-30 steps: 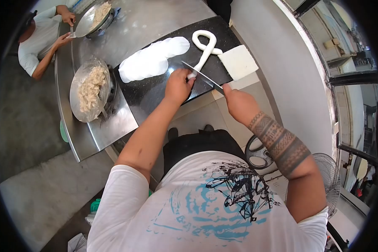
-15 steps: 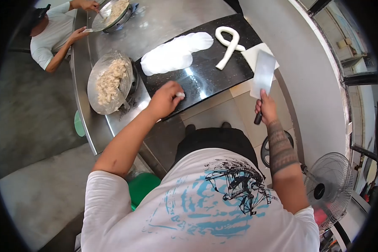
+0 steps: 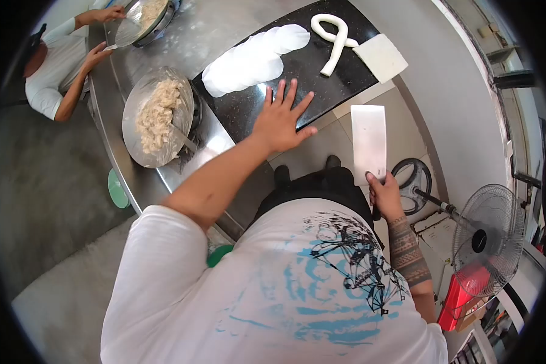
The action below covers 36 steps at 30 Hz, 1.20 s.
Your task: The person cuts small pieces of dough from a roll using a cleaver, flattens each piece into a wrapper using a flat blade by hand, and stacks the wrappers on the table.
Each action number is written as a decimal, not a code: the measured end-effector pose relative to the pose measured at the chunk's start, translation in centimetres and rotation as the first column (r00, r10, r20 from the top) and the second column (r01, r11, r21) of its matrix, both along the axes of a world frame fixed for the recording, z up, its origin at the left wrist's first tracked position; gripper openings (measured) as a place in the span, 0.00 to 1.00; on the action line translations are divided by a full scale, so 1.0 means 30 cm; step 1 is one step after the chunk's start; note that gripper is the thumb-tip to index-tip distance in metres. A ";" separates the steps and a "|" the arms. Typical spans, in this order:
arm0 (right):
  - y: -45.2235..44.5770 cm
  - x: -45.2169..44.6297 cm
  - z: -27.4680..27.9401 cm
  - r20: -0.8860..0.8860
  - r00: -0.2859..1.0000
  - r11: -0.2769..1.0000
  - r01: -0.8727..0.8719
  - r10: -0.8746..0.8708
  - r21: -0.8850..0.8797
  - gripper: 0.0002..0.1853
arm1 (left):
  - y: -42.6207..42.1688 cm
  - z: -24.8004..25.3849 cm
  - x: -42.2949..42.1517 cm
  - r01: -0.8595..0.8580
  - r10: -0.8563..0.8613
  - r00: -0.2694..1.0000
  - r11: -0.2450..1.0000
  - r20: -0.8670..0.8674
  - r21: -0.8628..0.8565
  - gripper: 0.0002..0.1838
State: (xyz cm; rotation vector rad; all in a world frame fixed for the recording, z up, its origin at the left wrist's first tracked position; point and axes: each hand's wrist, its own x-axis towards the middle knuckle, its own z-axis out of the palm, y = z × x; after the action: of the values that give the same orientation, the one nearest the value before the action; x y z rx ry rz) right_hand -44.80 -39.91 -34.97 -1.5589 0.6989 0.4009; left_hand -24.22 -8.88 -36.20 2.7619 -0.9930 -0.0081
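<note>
My left hand (image 3: 283,118) lies palm down with fingers spread over the near edge of the black slab (image 3: 239,115); what may be beneath the palm is hidden. My right hand (image 3: 386,195) grips the handle of a cleaver (image 3: 369,139), its wide blade upright off the slab's right front edge. Overlapping thin round dough wrappers (image 3: 242,64) form a white band along the slab. To their right lies a looped dough rope (image 3: 333,51). A folded whitish cloth (image 3: 382,57) hangs partly over the slab's right edge.
Left of the slab stands a metal bowl (image 3: 129,130) of pale filling (image 3: 158,115) with a spatula (image 3: 184,138) in it. Across the steel table (image 3: 209,21), another person (image 3: 57,73) works at a second bowl (image 3: 158,35). A fan (image 3: 488,239) stands at my right.
My left hand has opened from a pinch on a small white dough piece and moved right, flat over the slab. My right hand has lowered the cleaver toward me, away from the cloth.
</note>
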 end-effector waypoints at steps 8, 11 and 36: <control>-0.006 0.073 0.139 0.005 0.994 0.993 -0.113 0.113 -0.023 0.19 | -0.057 0.028 0.043 0.235 -0.249 0.963 0.963 -0.102 -0.133 0.50; 0.063 0.208 0.161 -0.016 0.955 0.952 -0.297 0.296 -0.071 0.20 | -0.015 0.022 0.101 -0.003 -0.170 0.954 0.820 -0.249 -0.573 0.48; 0.218 0.603 0.014 0.104 0.617 0.589 -0.670 0.780 -0.452 0.28 | 0.019 0.006 0.336 0.307 -0.305 0.931 0.952 0.200 0.022 0.42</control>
State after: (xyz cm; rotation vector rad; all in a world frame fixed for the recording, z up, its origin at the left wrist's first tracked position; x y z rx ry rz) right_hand -26.73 -33.36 -34.53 -2.2021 -0.1854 0.6552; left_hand -14.13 -8.31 -36.02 2.6073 -1.4633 0.2328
